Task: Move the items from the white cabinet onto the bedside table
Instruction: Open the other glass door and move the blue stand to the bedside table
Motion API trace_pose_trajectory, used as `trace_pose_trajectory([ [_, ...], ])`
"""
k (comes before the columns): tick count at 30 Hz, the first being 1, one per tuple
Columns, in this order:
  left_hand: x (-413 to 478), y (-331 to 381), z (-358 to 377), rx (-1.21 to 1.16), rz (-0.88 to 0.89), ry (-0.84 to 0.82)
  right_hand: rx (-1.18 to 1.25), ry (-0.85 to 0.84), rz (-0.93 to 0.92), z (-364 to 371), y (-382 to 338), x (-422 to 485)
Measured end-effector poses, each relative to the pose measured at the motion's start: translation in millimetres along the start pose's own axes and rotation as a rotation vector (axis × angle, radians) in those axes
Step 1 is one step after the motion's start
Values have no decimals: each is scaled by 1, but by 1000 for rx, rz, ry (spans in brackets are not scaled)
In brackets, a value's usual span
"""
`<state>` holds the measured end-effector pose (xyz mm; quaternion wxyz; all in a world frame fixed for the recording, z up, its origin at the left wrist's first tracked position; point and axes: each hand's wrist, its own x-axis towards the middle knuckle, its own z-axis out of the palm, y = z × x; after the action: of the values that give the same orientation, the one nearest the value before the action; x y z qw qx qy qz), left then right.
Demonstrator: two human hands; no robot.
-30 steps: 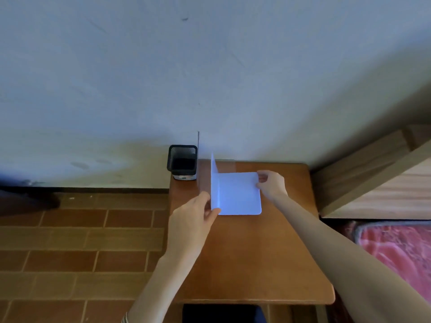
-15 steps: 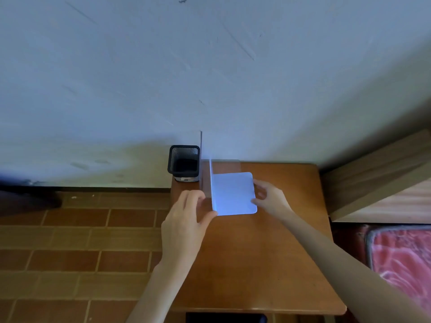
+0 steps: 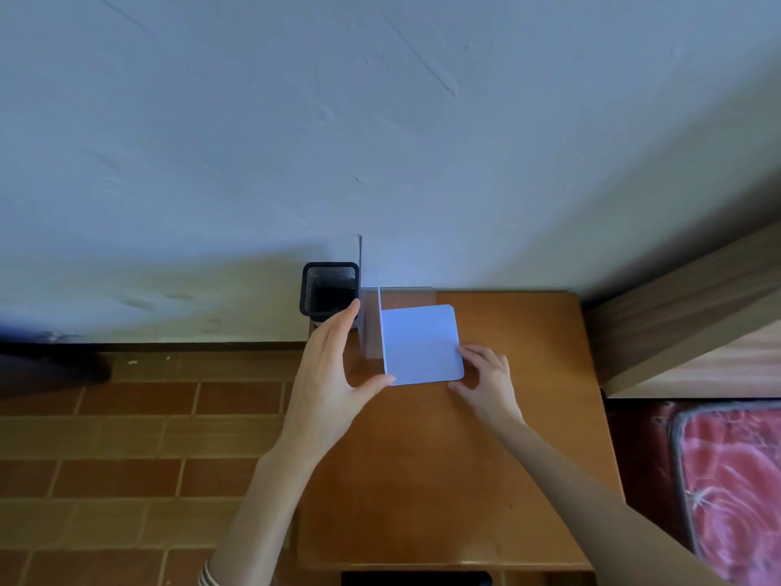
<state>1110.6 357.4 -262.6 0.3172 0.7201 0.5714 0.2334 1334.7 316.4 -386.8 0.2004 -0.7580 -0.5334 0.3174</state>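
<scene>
A white L-shaped bookend [image 3: 418, 344] stands on the wooden bedside table [image 3: 443, 480] near its back edge, base flat and upright plate on the left. A clear plastic bookend [image 3: 405, 296] sits right behind and beside it. My left hand [image 3: 329, 387] clasps the upright plates, fingers along their left side and thumb at the base's front corner. My right hand [image 3: 490, 382] pinches the base's front right corner. A black mesh pen holder [image 3: 329, 289], empty as far as I can see, stands at the table's back left corner, just beyond my left fingertips.
A plain wall rises directly behind the table. A wooden bed frame [image 3: 684, 315] and a red patterned mattress [image 3: 735, 492] lie on the right. Brown tiled floor [image 3: 126, 437] is on the left. The white cabinet is out of view.
The white bookend has slid back and left toward the pen holder. My right hand shifted from its far right corner to its front right corner. My left hand reached further along the uprights.
</scene>
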Motion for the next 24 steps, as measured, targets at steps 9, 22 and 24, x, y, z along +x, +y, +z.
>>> trace_pose_trajectory([
  [9,17,-8,-6,0,95,48,77,13,-20,6,-21,30],
  [22,27,-8,-6,39,138,105,-42,5,-89,8,-23,38],
  [24,28,-6,-4,49,141,111,-55,-6,-89,7,-24,38],
])
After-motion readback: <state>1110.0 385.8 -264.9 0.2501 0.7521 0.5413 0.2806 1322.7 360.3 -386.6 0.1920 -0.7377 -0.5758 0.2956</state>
